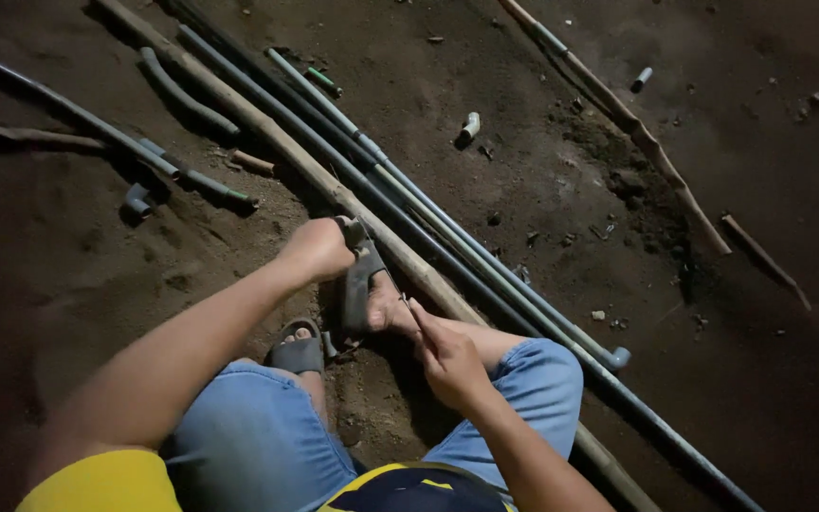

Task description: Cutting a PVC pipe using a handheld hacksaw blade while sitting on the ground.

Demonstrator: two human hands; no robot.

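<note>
My left hand [319,248] is closed around the end of a short grey pipe piece [353,230], right next to my grey sandal [357,284]. My right hand [447,356] rests over my knee with its fingers pinched on a thin dark strip [407,303]; what the strip is I cannot tell. The strip points toward the foot in that sandal. My other sandal [298,349] stands on the dirt just below. Long grey pipes [485,275] and a bamboo pole [267,133] run diagonally just beyond both hands.
Dark loose soil [68,275] lies all around. More pipe lengths [78,114], a second bamboo pole [637,133], a stick [765,256] and small white pipe fittings [469,126] are scattered about. An elbow fitting [618,357] caps one pipe near my right knee.
</note>
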